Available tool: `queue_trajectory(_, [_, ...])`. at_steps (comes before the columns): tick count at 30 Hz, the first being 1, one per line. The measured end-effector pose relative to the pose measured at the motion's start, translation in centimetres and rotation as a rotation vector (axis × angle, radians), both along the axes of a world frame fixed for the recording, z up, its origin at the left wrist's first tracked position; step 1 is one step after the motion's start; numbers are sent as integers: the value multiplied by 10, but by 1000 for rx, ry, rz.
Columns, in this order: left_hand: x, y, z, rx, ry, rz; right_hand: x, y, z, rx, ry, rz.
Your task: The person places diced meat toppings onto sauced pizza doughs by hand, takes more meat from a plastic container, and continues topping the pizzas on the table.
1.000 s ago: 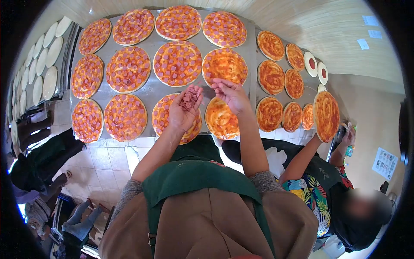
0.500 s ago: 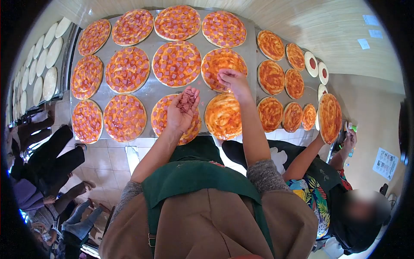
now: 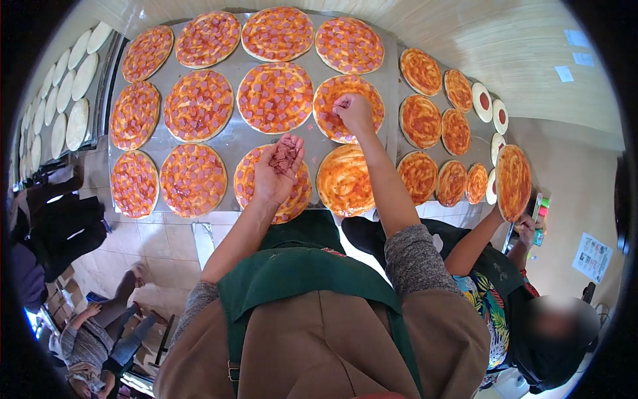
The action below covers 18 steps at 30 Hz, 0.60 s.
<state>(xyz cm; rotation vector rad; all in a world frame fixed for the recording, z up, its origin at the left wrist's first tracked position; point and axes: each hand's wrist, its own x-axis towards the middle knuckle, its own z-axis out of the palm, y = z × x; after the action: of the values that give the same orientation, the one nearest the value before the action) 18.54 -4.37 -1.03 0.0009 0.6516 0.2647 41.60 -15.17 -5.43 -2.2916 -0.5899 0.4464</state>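
My left hand is cupped palm up, holding a heap of diced ham above a pizza topped with ham cubes in the front row. Over a middle-row pizza, partly strewn with ham cubes, hovers my right hand. Its fingers are pinched together, and what they hold is hidden. Just below that forearm lies a pizza with only sauce and swirled cheese.
Several ham-topped pizzas cover the metal table. Sauced bases lie to the right. There a co-worker holds up a sauced base. Plain dough rounds fill another table at the left. People are at the lower left.
My right hand has dipped slightly over the pizza and turned, its fingers now pointing more downward. My left hand stays nearly still. The co-worker's far hand has shifted towards the held base.
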Motion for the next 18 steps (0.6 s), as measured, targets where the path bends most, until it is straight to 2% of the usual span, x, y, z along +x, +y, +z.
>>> queue_trajectory(2, [-1,1,0,4,-8,7,7,-3,-11,81,73,-54])
queue_trajectory(6, [-1,3,2,-2,7,16,11,-2,8,121,123,-45])
queue_trajectory(12, [0,3,3,0,0,8,22,10,0,-56,87,126])
queue_trajectory(15, [0,3,4,4,4,8,19,19,6,-204,-28,93])
queue_trajectory(18, [1,3,5,1,0,10,17,21,12,-211,-98,69])
